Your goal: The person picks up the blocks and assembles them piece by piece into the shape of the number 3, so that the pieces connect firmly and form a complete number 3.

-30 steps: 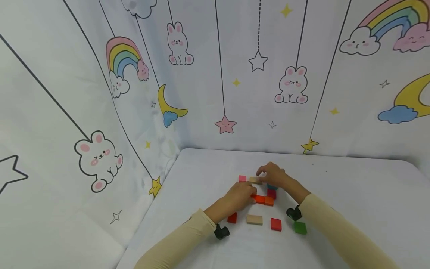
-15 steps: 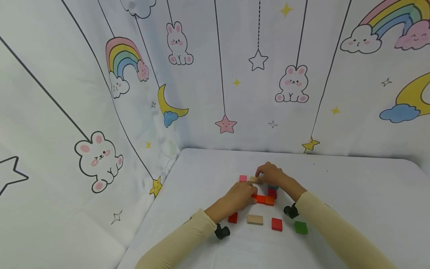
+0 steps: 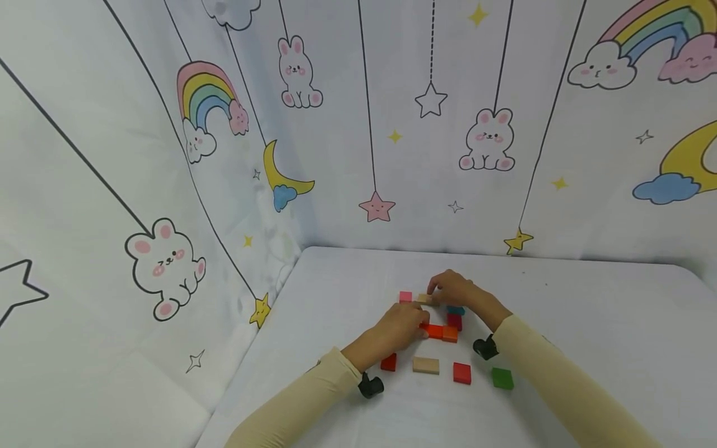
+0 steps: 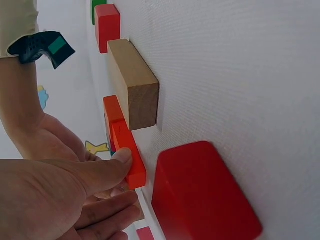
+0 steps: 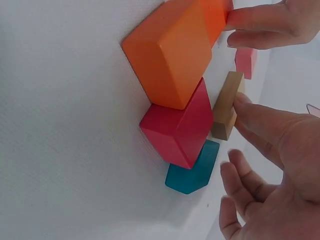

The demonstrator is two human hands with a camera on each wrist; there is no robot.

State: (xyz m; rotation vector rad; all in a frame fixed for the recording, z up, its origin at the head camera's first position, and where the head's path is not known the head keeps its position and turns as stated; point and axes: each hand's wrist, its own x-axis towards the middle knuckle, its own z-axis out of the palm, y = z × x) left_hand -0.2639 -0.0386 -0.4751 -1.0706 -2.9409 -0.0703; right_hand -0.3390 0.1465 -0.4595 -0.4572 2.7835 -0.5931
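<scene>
Far wooden block (image 5: 225, 105) was at three o'clock of the pink block (image 3: 406, 297), pinched by the right hand (image 3: 455, 290); the left hand (image 3: 395, 327) pinched the red-orange block (image 3: 434, 331) (the orange block (image 5: 180, 55) touched it).

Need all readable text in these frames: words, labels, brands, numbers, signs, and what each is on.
None can be read.
Blocks: no lettering visible.
Backdrop: drawings only, no words or numbers seen.
Wrist cameras: any markings too small to read.

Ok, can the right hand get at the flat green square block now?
Probably yes: nothing covers the green block, though the right hand must first release the tan rectangular wooden block it pinches.
</scene>
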